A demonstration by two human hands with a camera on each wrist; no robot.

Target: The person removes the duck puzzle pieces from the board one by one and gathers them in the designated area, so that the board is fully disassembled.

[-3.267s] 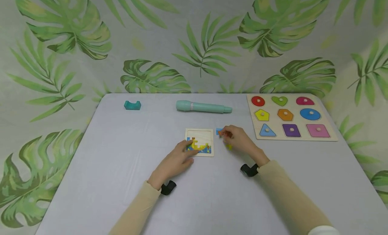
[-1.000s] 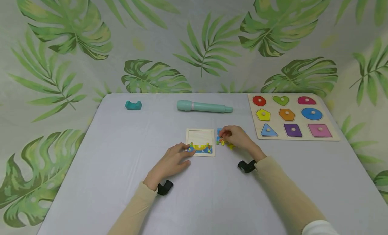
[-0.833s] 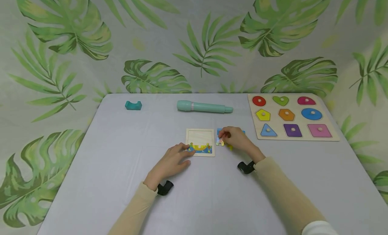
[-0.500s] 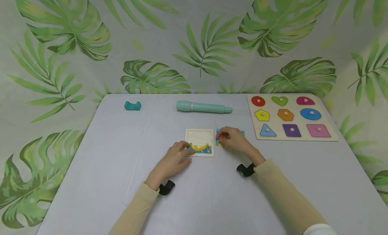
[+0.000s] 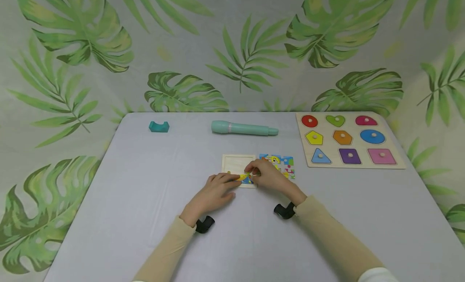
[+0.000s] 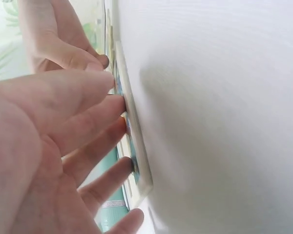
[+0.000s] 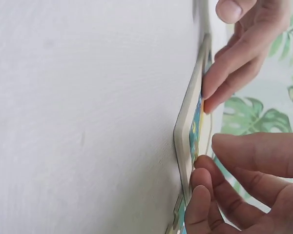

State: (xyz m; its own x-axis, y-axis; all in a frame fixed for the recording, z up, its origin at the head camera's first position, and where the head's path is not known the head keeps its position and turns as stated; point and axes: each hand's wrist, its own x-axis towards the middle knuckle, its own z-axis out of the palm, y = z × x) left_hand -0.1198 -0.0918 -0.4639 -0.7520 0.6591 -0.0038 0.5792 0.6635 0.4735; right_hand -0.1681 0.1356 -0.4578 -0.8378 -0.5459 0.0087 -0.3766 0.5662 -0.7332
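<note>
A small square wooden puzzle frame [image 5: 238, 156] lies mid-table, with blue and yellow jigsaw pieces [image 5: 248, 180] along its near side and bare wood behind. My left hand [image 5: 214, 192] lays its extended fingers over the frame's near left part, tips on the pieces. At the frame's right side, my right hand [image 5: 270, 175] pinches a small puzzle piece, mostly hidden by the fingers. Just right of the frame, a patch of colourful puzzle pieces [image 5: 287, 160] lies on the table, partly behind the right hand. In the right wrist view the frame [image 7: 185, 124] appears edge-on beside the fingertips.
A mint-green stick-shaped thing [image 5: 247, 129] lies behind the frame. A teal notched block [image 5: 159, 127] stands at the back left. On the back right is a wooden peg board [image 5: 327, 146] with several coloured knobbed shapes. A leaf-print cloth [image 5: 254, 43] hangs behind the table.
My right hand has moved left and nearer, from the loose pieces to the frame's right side, uncovering more of those pieces. My left hand has slid slightly right over the frame.
</note>
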